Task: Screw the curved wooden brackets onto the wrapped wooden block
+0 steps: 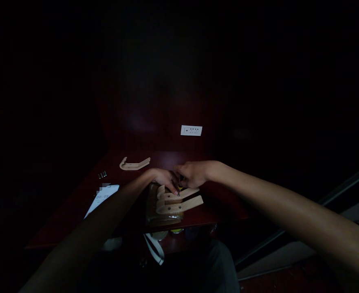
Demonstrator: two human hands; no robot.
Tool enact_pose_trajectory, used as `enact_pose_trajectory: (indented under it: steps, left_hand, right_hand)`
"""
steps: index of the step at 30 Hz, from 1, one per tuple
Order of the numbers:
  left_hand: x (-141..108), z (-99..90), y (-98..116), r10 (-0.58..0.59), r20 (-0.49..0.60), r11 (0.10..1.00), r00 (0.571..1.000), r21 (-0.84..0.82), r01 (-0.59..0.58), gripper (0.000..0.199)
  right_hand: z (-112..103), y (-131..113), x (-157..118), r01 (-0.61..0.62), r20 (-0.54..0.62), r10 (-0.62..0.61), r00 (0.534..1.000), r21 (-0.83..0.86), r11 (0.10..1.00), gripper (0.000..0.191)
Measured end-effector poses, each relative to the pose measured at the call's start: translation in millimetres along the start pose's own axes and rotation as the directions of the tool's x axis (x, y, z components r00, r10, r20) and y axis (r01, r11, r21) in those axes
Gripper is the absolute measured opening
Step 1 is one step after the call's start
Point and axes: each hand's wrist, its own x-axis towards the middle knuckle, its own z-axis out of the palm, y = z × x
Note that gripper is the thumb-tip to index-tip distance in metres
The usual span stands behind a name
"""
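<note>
Two pale wooden hook-shaped pieces lie side by side on a brown wrapped block. The nearer hook shows two dark holes. Over the farther hook, my left hand is closed, its fingertips pinched around a small shiny screw standing on the wood. My right hand is wrapped round a black and yellow screwdriver, mostly hidden by the fingers, just above the screw. The hands touch or nearly touch; dim light hides the exact contact.
A third wooden hook lies farther back on the dark red table. Several small metal pieces stand at the left, near a lit phone showing a timer. A white socket plate is on the wall. A pale strap hangs below the edge.
</note>
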Motion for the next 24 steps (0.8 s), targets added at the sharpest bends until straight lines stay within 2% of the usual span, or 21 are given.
enact_pose_trajectory:
  steps: [4, 10, 14, 17, 20, 24]
  left_hand:
    - [0.5, 0.9, -0.3, 0.014, -0.021, 0.999, 1.000, -0.034, -0.015, 0.042]
    - [5.8, 2.3, -8.5, 0.090, -0.007, 0.993, 0.996, -0.070, -0.090, 0.041]
    - [4.2, 1.2, -7.4, 0.048, 0.026, 0.998, 0.999, -0.043, -0.047, 0.043]
    - [2.8, 0.9, -4.3, 0.035, 0.020, 0.999, 0.999, -0.021, -0.035, 0.042]
    - [2.4, 1.3, -2.6, 0.021, -0.004, 1.000, 1.000, -0.012, -0.021, 0.043]
    - [1.3, 1.1, -1.0, -0.041, -0.008, 0.999, 0.999, 0.002, 0.041, 0.049]
  right_hand:
    - [1.0, 2.1, -1.2, 0.076, -0.056, -0.076, 0.995, 0.001, 0.997, 0.030]
    - [2.0, 2.5, 3.3, 0.023, -0.047, -0.028, 0.998, -0.094, 0.995, 0.035]
    - [2.3, 2.5, -1.6, -0.020, -0.030, 0.019, 0.999, -0.024, 1.000, 0.042]
    - [3.7, 3.6, -4.6, 0.038, -0.059, -0.037, 0.998, 0.013, 0.999, 0.039]
    - [5.8, 6.3, -2.0, 0.076, -0.078, -0.078, 0.994, -0.029, 0.997, 0.031]
    - [6.9, 9.0, 3.5, -0.001, -0.058, -0.007, 0.998, -0.127, 0.992, 0.039]
